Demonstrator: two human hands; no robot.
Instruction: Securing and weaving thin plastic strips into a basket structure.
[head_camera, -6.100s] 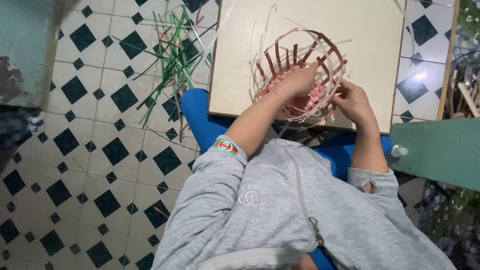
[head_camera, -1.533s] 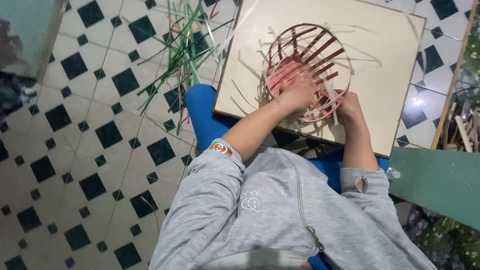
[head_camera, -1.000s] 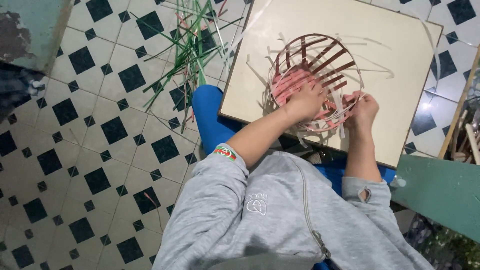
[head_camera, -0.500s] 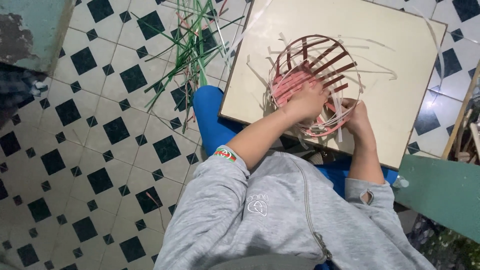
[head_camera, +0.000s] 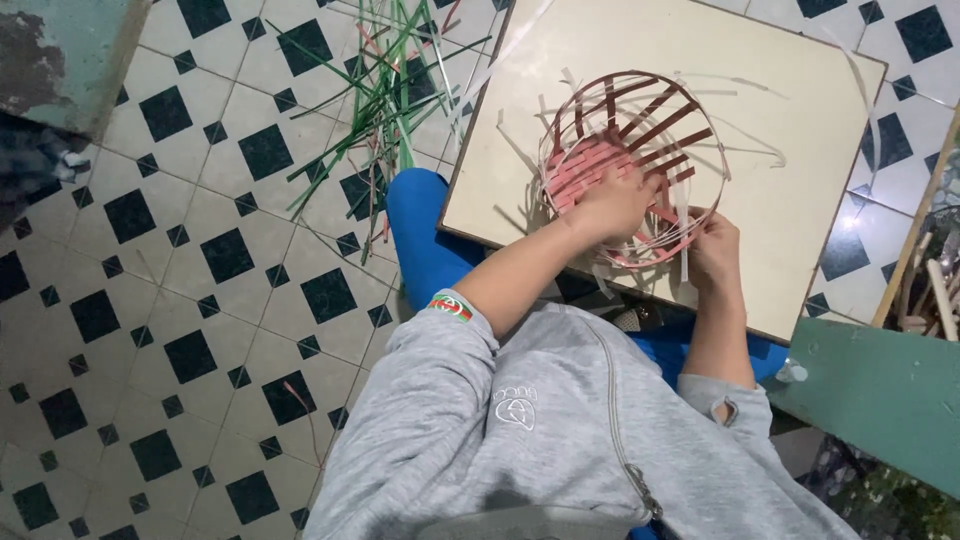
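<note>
Fingers of both hands grip the woven basket (head_camera: 632, 165).

A square cream board (head_camera: 780, 190) serves as the landmark. To its left, a loose heap of green strips (head_camera: 385, 95) lies scattered on the black-and-white tiled floor (head_camera: 180, 250). Below the board's right corner sits a green painted panel (head_camera: 880, 400). Right of the board, pale wooden sticks (head_camera: 935, 280) lean.
</note>
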